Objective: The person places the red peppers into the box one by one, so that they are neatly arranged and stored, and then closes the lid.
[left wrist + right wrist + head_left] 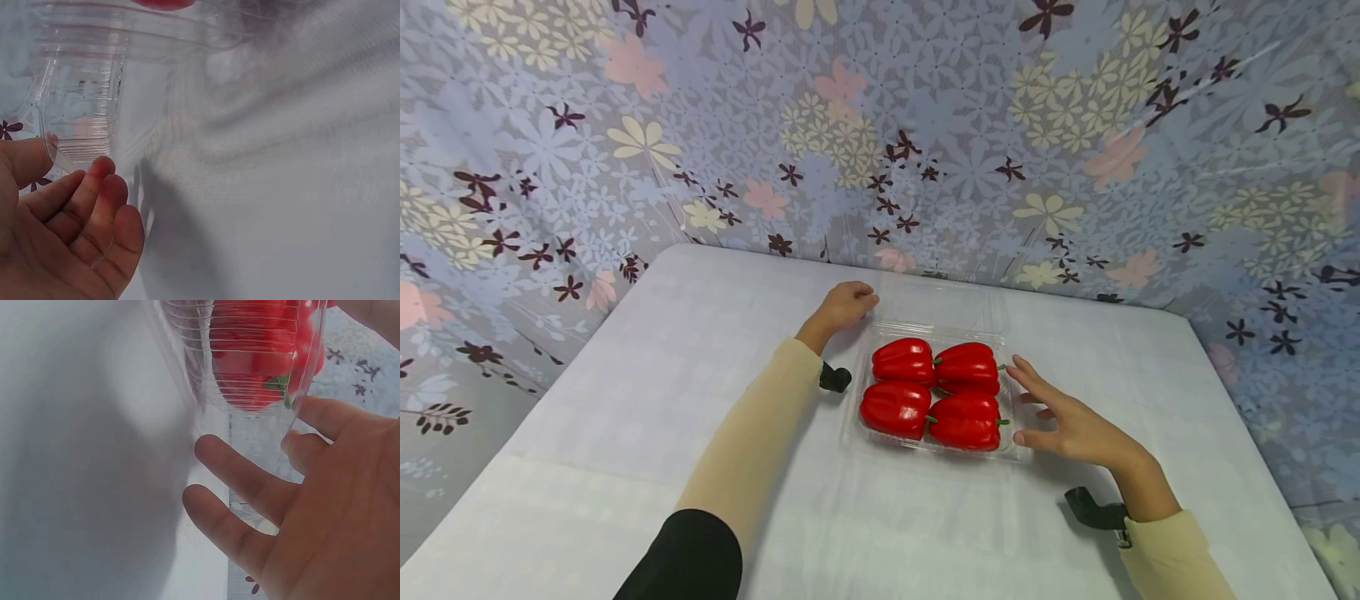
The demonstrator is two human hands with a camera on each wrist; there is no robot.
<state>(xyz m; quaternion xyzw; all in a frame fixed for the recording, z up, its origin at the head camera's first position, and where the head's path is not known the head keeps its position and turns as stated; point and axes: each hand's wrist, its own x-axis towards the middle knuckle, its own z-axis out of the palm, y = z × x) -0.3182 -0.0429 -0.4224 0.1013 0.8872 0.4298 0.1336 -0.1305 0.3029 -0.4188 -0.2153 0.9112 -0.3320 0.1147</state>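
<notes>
A clear plastic clamshell box (917,445) stands on the table with its lid (936,307) folded back away from the person. Several red bell peppers (895,408) with green stems lie inside in two rows. At the lid's left edge, my left hand (846,306) pinches the rim between thumb and fingers; the left wrist view shows the thumb (28,159) on one side of the lid (81,106). My right hand (1078,427) is beside the box's right side, fingers spread. In the right wrist view, its index fingertip and thumb are right at the box's rim (309,369).
A white cloth covers the table (625,375). Behind its far edge hangs a floral fabric (925,125), which also runs along both sides. Black wrist mounts (835,378) stick out near both hands.
</notes>
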